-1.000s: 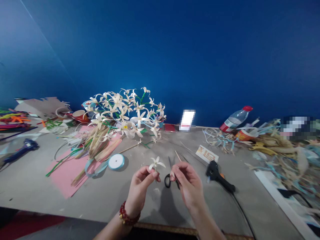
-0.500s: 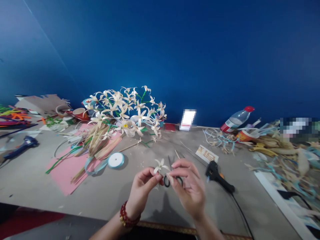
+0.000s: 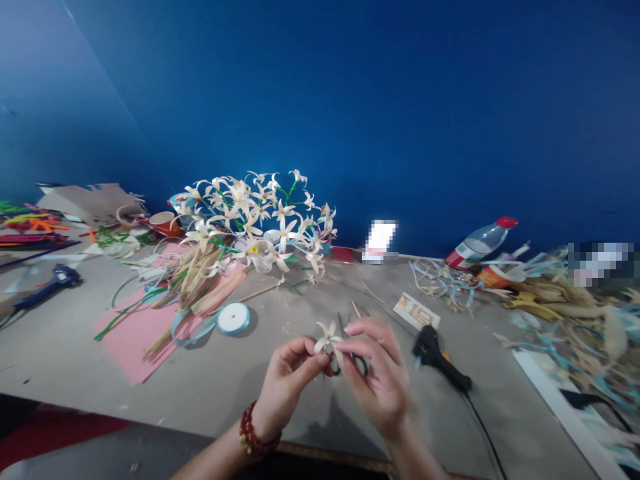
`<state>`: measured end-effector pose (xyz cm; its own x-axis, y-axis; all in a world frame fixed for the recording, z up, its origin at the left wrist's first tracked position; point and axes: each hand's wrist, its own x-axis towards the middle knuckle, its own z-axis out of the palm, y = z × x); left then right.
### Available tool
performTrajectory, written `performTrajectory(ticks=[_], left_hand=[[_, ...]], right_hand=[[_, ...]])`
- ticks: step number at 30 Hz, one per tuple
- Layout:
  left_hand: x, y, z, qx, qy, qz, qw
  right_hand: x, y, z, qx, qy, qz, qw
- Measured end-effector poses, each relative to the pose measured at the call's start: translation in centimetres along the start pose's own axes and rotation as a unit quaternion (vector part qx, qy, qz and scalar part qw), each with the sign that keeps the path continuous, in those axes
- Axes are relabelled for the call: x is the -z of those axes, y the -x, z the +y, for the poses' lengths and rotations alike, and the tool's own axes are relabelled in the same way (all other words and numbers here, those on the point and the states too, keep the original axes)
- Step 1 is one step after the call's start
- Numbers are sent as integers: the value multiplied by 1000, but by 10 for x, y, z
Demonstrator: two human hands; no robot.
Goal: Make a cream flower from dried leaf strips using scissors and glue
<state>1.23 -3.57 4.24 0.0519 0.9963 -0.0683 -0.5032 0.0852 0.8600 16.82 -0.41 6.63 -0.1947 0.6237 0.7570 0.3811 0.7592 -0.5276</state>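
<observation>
My left hand point(image 3: 287, 380), with a dark red bead bracelet at the wrist, pinches a small handmade white flower point(image 3: 327, 335) from below between thumb and fingertips. My right hand point(image 3: 380, 380) comes in from the other side, its thumb and index finger closed at a petal on the flower's right edge; its other fingers are bent and raised. Beneath the hands lie scissors point(image 3: 361, 365) with black handles, partly covered by my right fingers. A black glue gun point(image 3: 440, 360) rests on the table just right of my right hand.
A bunch of white flowers on green stems point(image 3: 260, 213) stands at the back. Left of my hands are a ribbon spool point(image 3: 233, 318), pink paper point(image 3: 133, 343) and a blue glue gun point(image 3: 50, 287). A tilted bottle point(image 3: 480, 241) and piled husks and ribbons point(image 3: 595, 320) occupy the right.
The flower in my left hand has shifted slightly right, closer to my right fingers, which now meet its petal. The whole view has also moved a little.
</observation>
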Motion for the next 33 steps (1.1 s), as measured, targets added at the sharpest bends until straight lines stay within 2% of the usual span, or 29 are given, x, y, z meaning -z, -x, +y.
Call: performTrajectory(ticks=[14, 33], left_hand=[[-1, 0, 1, 7, 7, 4, 1000], [-1, -1, -1, 14, 34, -9, 999]], right_hand=[[-10, -1, 4, 26, 6, 34, 999], [-12, 0, 0, 12, 8, 51, 999]])
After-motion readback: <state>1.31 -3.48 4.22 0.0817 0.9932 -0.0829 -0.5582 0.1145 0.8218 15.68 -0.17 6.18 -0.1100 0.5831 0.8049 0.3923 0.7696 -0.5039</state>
